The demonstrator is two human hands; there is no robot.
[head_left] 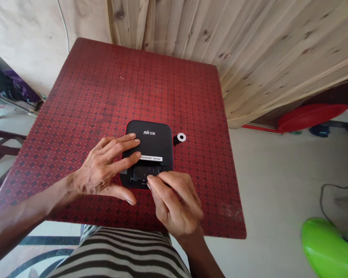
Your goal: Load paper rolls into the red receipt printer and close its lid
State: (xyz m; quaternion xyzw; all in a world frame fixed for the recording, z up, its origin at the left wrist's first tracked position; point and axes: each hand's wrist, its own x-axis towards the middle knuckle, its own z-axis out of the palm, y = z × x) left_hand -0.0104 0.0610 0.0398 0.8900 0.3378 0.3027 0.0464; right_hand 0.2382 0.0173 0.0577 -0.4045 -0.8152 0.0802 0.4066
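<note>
A black, rounded-square device (152, 144) with white lettering and a barcode label lies on the red patterned table (104, 92) near its front edge. Its near end has a recessed compartment with a dark rectangular piece (145, 173) in it. My left hand (103, 170) rests on the device's left side, fingers stretched and spread, thumb apart at the near side. At the compartment's near right edge, my right hand (176, 199) has its thumb and fingers pinched together. What they grip, if anything, is hidden. Close by on the right is a small roll (181, 138) with a white end and dark centre.
Knotty wood panelling (197, 34) runs along the table's far side. A red plastic basin (311, 116) leans at the right, and a green stool-like object (327, 247) stands on the floor with a dark cable (323, 202). Dark wooden chair parts (2, 141) are at the left.
</note>
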